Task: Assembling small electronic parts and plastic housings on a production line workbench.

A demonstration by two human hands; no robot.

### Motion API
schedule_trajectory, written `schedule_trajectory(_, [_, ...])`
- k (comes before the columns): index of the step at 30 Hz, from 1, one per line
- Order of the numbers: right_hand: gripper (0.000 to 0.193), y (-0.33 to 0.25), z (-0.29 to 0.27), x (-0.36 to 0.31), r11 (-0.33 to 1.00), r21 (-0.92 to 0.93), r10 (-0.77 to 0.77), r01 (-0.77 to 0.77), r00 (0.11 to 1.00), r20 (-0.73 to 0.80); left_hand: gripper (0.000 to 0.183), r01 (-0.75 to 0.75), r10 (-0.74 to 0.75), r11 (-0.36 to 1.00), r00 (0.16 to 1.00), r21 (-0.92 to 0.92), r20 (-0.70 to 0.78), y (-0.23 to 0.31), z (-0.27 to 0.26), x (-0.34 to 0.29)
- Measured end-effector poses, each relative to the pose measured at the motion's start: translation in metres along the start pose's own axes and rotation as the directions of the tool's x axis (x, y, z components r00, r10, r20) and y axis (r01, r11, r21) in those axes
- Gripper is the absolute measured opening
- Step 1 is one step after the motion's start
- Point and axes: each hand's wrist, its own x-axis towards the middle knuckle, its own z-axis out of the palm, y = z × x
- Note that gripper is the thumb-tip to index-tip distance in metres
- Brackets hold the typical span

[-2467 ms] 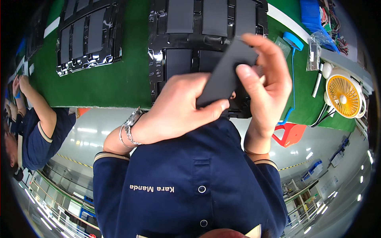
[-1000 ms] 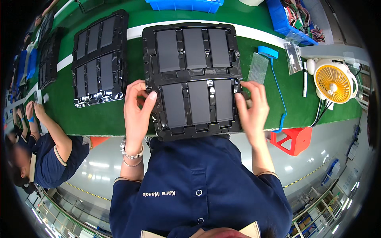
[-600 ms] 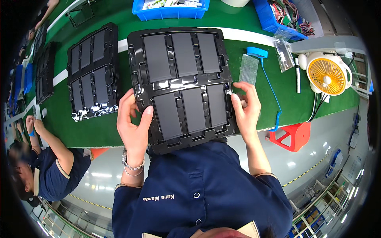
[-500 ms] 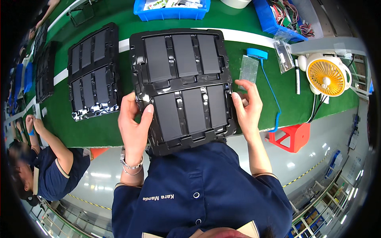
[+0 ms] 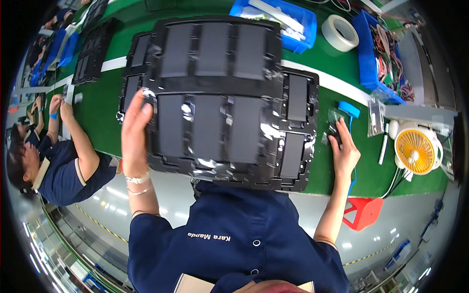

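A black moulded plastic tray [image 5: 217, 85], with several dark grey rectangular panels in two rows, fills the middle of the view. My left hand [image 5: 137, 129] grips its left edge, with the thumb over the rim. That tray lies partly over other black trays: one tray [image 5: 294, 154] shows at its right and another tray [image 5: 131, 93] at its left. My right hand [image 5: 345, 151] is away from the trays, low on the green table. Its thumb and forefinger are apart, with the fingertips at a small clear plastic sheet [image 5: 333, 117], which the hand partly covers.
Past the trays stand a blue bin [image 5: 298, 46] of packets, a white tape roll [image 5: 340, 33] and a blue bin [image 5: 371, 73] of wires. At right are a blue coiled-cord piece [image 5: 349, 108], a fan [image 5: 414, 149] and a red stool [image 5: 365, 213]. A co-worker [image 5: 63, 168] sits at left.
My right hand has let go of the tray and moved right to the clear sheet. My left hand still holds the tray, now overlapping others. The view has shifted left.
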Motion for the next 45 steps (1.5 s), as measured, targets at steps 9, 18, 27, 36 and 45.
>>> schedule_trajectory(9, [0.037,0.003,0.003,-0.001,0.993,0.101,-0.045,0.060,0.990,-0.137,0.046,0.068,-0.069,0.998,0.991,-0.008,-0.118,-0.025,-0.133,0.079])
schedule_trajectory(18, [0.036,-0.034,-0.012,-0.002,0.975,0.217,0.102,-0.054,0.971,-0.214,0.040,-0.061,0.298,0.506,0.948,0.860,-0.108,-0.054,-0.138,0.112])
schedule_trajectory(27, [0.032,-0.093,-0.024,0.025,0.927,0.263,-0.190,0.267,0.940,-0.284,0.045,0.087,0.309,0.424,0.922,0.902,-0.234,-0.060,-0.113,0.099])
schedule_trajectory(36, [0.035,-0.134,-0.019,0.054,0.827,0.156,-0.468,0.540,0.815,-0.341,0.038,-0.113,0.754,0.096,0.657,0.989,0.002,-0.052,-0.083,0.095])
schedule_trajectory(45, [0.045,-0.180,-0.003,0.075,0.793,0.072,-0.571,0.606,0.778,-0.262,0.060,0.111,0.016,0.981,0.770,-0.158,0.638,0.013,0.107,0.010])
